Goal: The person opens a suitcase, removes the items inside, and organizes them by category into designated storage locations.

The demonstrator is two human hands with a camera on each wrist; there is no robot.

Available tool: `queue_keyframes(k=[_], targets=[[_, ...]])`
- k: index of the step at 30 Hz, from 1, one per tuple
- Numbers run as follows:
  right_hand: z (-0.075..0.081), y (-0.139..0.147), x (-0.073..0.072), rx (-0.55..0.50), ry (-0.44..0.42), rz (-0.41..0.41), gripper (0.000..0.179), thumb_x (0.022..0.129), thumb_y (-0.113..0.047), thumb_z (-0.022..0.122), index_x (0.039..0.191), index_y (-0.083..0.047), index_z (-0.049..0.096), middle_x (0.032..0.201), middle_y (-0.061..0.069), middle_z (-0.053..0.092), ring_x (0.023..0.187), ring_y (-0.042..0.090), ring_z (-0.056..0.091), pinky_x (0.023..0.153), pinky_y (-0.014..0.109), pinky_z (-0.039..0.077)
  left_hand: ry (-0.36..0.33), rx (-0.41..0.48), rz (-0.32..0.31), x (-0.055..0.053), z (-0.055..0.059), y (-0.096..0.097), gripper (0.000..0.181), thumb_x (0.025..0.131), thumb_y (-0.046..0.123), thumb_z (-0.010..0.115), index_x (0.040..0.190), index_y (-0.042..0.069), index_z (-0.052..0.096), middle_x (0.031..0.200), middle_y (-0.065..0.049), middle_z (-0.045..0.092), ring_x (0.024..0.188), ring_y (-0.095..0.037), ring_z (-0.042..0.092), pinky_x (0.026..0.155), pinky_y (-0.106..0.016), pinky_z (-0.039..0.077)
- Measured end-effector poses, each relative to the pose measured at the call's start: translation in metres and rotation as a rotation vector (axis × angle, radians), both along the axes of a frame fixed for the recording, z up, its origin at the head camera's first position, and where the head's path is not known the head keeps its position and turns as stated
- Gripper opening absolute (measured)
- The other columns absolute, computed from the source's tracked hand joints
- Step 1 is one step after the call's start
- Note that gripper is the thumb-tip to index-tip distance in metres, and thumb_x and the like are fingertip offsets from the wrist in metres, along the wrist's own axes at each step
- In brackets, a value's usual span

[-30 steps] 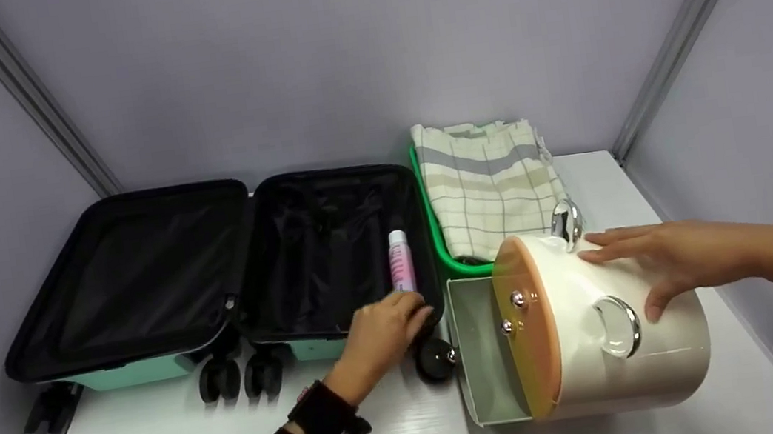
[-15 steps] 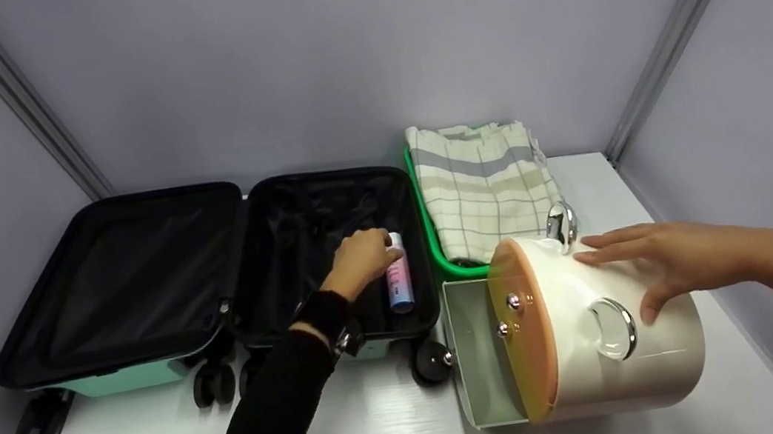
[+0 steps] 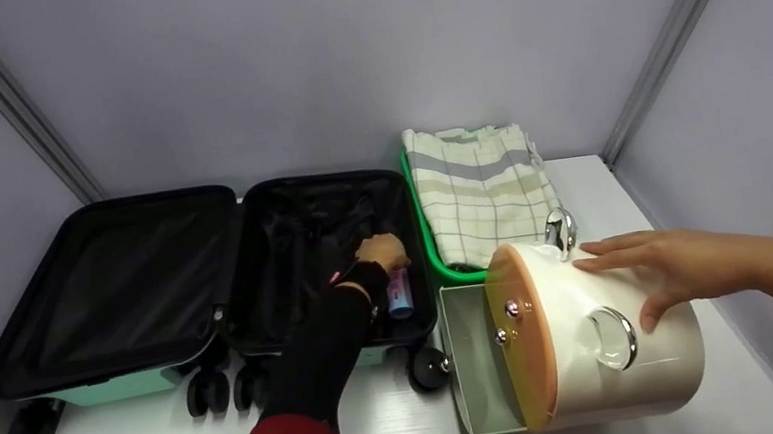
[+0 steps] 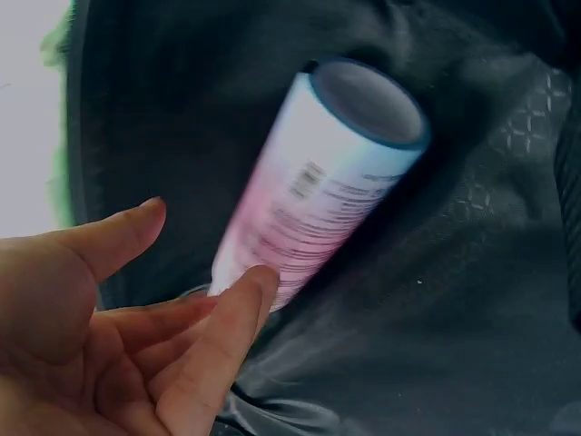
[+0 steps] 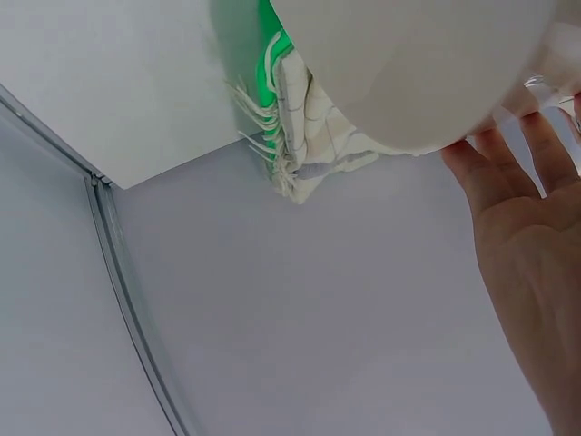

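A pink, white and blue spray can (image 3: 399, 299) lies in the right half of the open suitcase (image 3: 265, 263), against the black lining. My left hand (image 3: 382, 251) reaches over its upper part and hides it in the head view. In the left wrist view, the fingertips of that left hand (image 4: 136, 327) are right at the can (image 4: 309, 191), while the thumb stands apart from it. My right hand (image 3: 670, 269) rests with spread fingers on a white rounded storage box (image 3: 645, 362) that has a see-through orange front and chrome ring handles.
A pale drawer (image 3: 484, 421) sticks out of the storage box towards the suitcase. Behind it, a green basket (image 3: 426, 234) holds a folded checked cloth (image 3: 484, 189). The other suitcase half (image 3: 126, 281) lies at the left. Black wheels (image 3: 208, 393) face the near side.
My left hand has set the spray can down inside the suitcase, loosened its grip and moved over the can's upper part. The right hand stays on the storage box.
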State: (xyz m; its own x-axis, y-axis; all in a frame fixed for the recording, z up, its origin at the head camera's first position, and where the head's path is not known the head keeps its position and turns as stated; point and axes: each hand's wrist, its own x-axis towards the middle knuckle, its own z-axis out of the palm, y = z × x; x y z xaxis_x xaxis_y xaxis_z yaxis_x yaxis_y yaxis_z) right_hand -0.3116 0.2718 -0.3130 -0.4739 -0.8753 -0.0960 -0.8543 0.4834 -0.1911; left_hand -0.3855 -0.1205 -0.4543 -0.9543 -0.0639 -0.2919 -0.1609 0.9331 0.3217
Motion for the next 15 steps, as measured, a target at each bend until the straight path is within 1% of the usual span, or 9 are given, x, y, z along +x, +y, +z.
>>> queue_keyframes(k=[2,5,6,7,8,10,11,13,15], targets=[[-0.001,0.001,0.001,-0.001,0.003,0.001,0.092,0.065,-0.062,0.075,0.145,-0.027,0.049,0.146,0.007,0.048,0.127,0.035,0.05,0.093,0.052,0.047,-0.044,-0.023,0.014,-0.004,-0.009,0.005,0.053,0.089,0.035,0.071,0.127,-0.001,0.063,0.134,-0.02,0.056,0.118,-0.035,0.055,0.096,-0.044,0.048],[-0.002,0.004,0.003,-0.008,0.012,0.004,0.092,0.064,-0.062,0.075,0.146,-0.027,0.049,0.145,0.007,0.049,0.126,0.034,0.05,0.093,0.049,0.047,-0.102,-0.061,0.024,-0.013,-0.023,0.013,0.052,0.089,0.028,0.069,0.128,-0.005,0.059,0.13,-0.02,0.058,0.115,-0.033,0.056,0.094,-0.039,0.048],[-0.002,0.005,0.003,-0.013,0.015,0.008,0.092,0.064,-0.061,0.075,0.145,-0.027,0.049,0.145,0.007,0.049,0.126,0.033,0.05,0.095,0.045,0.047,-0.117,-0.074,0.019,-0.015,-0.027,0.015,0.049,0.089,0.025,0.067,0.127,-0.005,0.059,0.127,-0.019,0.059,0.112,-0.032,0.057,0.092,-0.037,0.049],[-0.002,0.005,0.003,-0.015,0.017,0.01,0.092,0.064,-0.061,0.076,0.145,-0.027,0.049,0.145,0.007,0.049,0.126,0.033,0.05,0.095,0.045,0.047,-0.123,-0.076,0.021,-0.016,-0.028,0.016,0.046,0.089,0.022,0.066,0.126,-0.006,0.06,0.125,-0.019,0.06,0.109,-0.031,0.058,0.09,-0.036,0.05],[-0.003,0.005,0.003,-0.017,0.017,0.011,0.092,0.064,-0.06,0.076,0.145,-0.027,0.049,0.145,0.007,0.049,0.126,0.033,0.05,0.096,0.044,0.047,-0.117,-0.081,0.011,-0.016,-0.029,0.015,0.042,0.089,0.018,0.064,0.123,-0.006,0.061,0.122,-0.019,0.062,0.107,-0.03,0.06,0.088,-0.035,0.05],[-0.003,0.004,0.003,-0.018,0.016,0.01,0.092,0.064,-0.061,0.076,0.146,-0.027,0.049,0.145,0.007,0.049,0.126,0.033,0.051,0.096,0.043,0.047,-0.094,-0.093,-0.034,-0.017,-0.027,0.012,0.035,0.089,0.016,0.063,0.118,-0.005,0.065,0.117,-0.019,0.064,0.103,-0.029,0.061,0.087,-0.035,0.051],[-0.003,0.003,0.002,-0.019,0.015,0.01,0.092,0.064,-0.061,0.076,0.146,-0.027,0.049,0.145,0.007,0.049,0.126,0.034,0.051,0.095,0.044,0.047,-0.079,-0.094,-0.053,-0.016,-0.024,0.008,0.033,0.089,0.016,0.063,0.115,-0.005,0.066,0.115,-0.019,0.065,0.102,-0.029,0.062,0.087,-0.035,0.051],[-0.002,0.001,0.001,-0.014,0.004,0.003,0.092,0.064,-0.062,0.075,0.146,-0.027,0.049,0.145,0.007,0.048,0.126,0.035,0.05,0.093,0.051,0.047,-0.029,-0.069,-0.07,-0.013,-0.014,0.0,0.03,0.087,0.016,0.067,0.109,-0.004,0.068,0.11,-0.018,0.067,0.098,-0.029,0.063,0.087,-0.036,0.051],[-0.002,-0.001,0.0,-0.01,-0.01,-0.005,0.092,0.065,-0.062,0.074,0.146,-0.027,0.049,0.146,0.008,0.048,0.127,0.036,0.049,0.093,0.054,0.047,0.015,-0.06,-0.102,-0.011,-0.004,-0.008,0.029,0.085,0.019,0.07,0.105,-0.003,0.069,0.107,-0.017,0.068,0.096,-0.029,0.063,0.087,-0.038,0.051]])
